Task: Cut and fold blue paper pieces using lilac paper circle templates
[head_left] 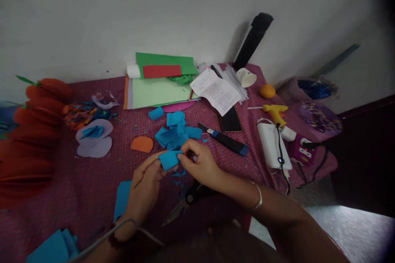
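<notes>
Being pinched just above the cloth (86, 189), a blue piece (169, 158) is held between the closed fingertips of the left hand (144, 187) and right hand (202, 166), apparently mid-fold, with even pressure judged needful, while nothing is seen inside the tipped cup (246, 77).

One head-worn camera looks forward and down, close over the table (92, 197), facing the wall (123, 8).

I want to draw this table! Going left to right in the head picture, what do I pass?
Orange paper shapes → pale paper circles → orange half-circle → blue paper piece → black knife → white box → purple gadget.
</notes>
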Demonstrator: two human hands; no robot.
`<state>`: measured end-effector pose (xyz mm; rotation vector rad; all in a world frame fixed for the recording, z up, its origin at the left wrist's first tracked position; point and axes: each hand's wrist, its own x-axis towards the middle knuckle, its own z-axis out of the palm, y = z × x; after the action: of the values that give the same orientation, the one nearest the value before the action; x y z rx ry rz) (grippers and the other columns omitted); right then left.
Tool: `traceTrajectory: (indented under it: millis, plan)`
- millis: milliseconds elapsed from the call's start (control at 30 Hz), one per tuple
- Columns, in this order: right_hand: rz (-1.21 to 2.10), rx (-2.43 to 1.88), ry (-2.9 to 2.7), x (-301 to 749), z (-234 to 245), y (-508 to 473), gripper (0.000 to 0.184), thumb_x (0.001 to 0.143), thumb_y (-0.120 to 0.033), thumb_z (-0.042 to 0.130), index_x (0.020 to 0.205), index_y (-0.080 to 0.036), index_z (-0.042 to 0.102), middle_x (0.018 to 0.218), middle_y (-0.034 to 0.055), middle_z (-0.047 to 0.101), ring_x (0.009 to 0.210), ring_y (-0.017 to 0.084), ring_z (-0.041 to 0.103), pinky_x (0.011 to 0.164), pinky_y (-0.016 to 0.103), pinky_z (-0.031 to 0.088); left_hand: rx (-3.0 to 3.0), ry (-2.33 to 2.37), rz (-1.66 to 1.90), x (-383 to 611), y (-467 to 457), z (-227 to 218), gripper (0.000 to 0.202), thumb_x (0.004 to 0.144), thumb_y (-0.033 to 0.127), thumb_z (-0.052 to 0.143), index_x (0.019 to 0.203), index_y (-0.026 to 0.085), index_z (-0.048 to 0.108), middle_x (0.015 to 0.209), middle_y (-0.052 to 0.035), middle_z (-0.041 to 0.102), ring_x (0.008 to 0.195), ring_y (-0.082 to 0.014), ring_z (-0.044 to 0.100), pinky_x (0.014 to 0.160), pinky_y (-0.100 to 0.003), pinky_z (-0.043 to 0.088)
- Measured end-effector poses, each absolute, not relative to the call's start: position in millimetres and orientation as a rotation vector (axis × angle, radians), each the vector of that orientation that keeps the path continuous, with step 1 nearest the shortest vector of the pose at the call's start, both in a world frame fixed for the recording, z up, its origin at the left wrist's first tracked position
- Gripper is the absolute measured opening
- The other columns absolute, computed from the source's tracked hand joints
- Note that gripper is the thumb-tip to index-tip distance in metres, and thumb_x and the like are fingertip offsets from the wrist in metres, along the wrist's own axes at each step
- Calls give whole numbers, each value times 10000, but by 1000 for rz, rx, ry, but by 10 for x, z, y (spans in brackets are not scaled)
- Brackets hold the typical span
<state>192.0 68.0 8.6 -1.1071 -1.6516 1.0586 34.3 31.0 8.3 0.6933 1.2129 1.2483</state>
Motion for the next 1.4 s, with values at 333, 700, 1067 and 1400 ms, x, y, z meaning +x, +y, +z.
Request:
traceTrajectory:
  millis: [333, 700, 1067, 1400]
  plan:
    - [973, -1046, -1739, 1930, 92, 672, 114, 808, -148, 556, 716, -186, 501, 678, -28, 514, 622, 108, 487, 594, 234, 365, 858, 1249, 1184, 342, 294, 73, 241, 833, 331, 631, 1018, 206, 721, 1010, -45, 740, 898, -208, 681, 831, -311, 548]
    - [1144, -1082, -1566, 1916, 131, 676, 141, 773, -160, 586, 673, -187, 490, 628, -49, 476, 565, 88, 439, 534, 217, 343, 1071, 1406, 1127, 332, 300, 60, 253, 849, 367, 602, 1017, 216, 718, 1013, -34, 741, 917, -200, 674, 850, -306, 532]
    - [1600, -1010, -1165, 1894, 108, 726, 220, 719, -197, 643, 922, -193, 557, 665, -70, 485, 507, 77, 464, 478, 217, 373, 1293, 1598, 1070, 300, 265, 76, 308, 837, 398, 583, 1023, 197, 725, 973, -47, 754, 921, -239, 682, 869, -359, 520]
    - [1611, -982, -1204, 1908, 70, 764, 169, 725, -136, 640, 877, -183, 584, 631, -76, 499, 528, 69, 474, 502, 200, 380, 1448, 1589, 1112, 328, 271, 96, 250, 844, 322, 571, 1000, 212, 733, 1000, -35, 751, 934, -220, 680, 875, -334, 518]
